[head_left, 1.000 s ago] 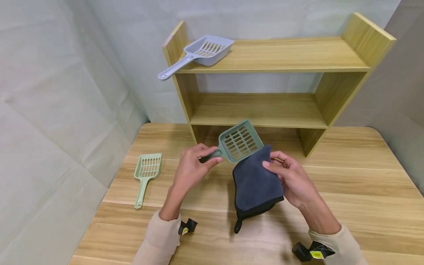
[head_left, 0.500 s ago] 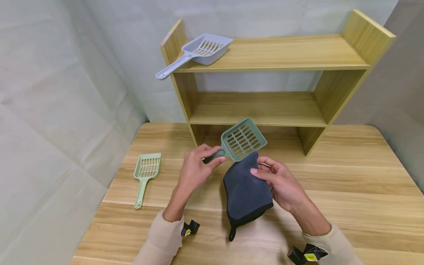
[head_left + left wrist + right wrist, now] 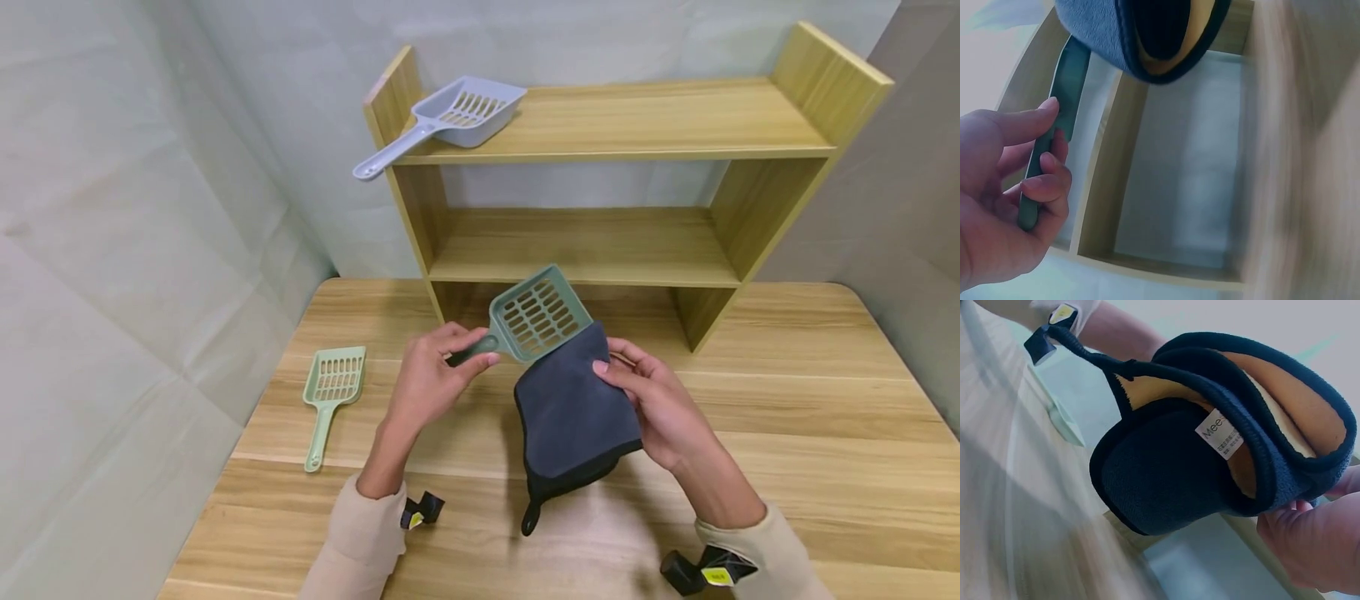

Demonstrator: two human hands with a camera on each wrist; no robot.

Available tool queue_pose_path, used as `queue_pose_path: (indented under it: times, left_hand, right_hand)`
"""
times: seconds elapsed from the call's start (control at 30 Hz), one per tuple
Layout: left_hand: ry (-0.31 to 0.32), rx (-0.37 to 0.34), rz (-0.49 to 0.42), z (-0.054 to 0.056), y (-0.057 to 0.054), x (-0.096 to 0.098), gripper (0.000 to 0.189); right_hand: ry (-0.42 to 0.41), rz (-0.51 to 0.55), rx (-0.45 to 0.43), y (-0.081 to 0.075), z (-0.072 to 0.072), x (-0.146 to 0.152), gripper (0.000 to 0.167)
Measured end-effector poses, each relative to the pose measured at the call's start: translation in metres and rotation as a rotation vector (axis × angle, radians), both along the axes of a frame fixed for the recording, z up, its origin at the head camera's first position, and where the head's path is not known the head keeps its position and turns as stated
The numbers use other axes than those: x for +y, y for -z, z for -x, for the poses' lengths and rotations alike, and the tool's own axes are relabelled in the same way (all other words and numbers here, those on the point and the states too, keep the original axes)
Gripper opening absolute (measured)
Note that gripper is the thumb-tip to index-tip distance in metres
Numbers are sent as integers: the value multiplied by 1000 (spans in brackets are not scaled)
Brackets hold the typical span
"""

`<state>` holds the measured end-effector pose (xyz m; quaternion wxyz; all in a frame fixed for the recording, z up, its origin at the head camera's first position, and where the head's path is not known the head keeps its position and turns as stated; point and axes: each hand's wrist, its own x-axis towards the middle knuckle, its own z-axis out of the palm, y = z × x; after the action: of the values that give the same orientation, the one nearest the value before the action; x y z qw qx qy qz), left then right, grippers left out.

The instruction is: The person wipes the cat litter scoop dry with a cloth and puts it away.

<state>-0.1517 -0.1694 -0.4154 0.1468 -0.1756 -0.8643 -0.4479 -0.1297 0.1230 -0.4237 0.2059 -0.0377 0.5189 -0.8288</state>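
My left hand (image 3: 435, 371) pinches the handle of a dark green slotted litter scoop (image 3: 542, 315), held above the table with its slotted head pointing up and right. In the left wrist view, thumb and curled fingers wrap the green handle (image 3: 1038, 159). My right hand (image 3: 660, 408) grips a dark blue cleaning cloth (image 3: 573, 408) with black edging and a hanging loop. The cloth's upper corner lies against the scoop's lower right edge. In the right wrist view the cloth (image 3: 1160, 469) hangs folded, showing an orange inner side and a white label (image 3: 1219, 433).
A light green scoop (image 3: 333, 392) lies on the table (image 3: 825, 467) at the left. A lavender scoop (image 3: 468, 112) sits on the top left of a wooden shelf unit (image 3: 600, 246), its handle jutting past the side. The shelf stands behind both hands.
Between the earlier frames the cloth slid down and left along the scoop's edge. By now my right hand has brought it back up and right. The left hand and scoop shifted slightly.
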Motion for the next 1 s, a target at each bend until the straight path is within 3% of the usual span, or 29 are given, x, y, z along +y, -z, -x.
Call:
queue_pose_path:
  times: [0.33, 0.8, 1.0]
  left_hand:
    - [3, 25, 3, 1, -2, -2, 40]
    - [-2, 53, -17, 1, 2, 8, 40]
    - [-6, 44, 1, -1, 2, 7, 41]
  right_hand:
    - [-23, 47, -17, 2, 1, -4, 25]
    - [-151, -1, 9, 14, -3, -20, 28]
    - [-245, -80, 50, 18, -4, -18, 46]
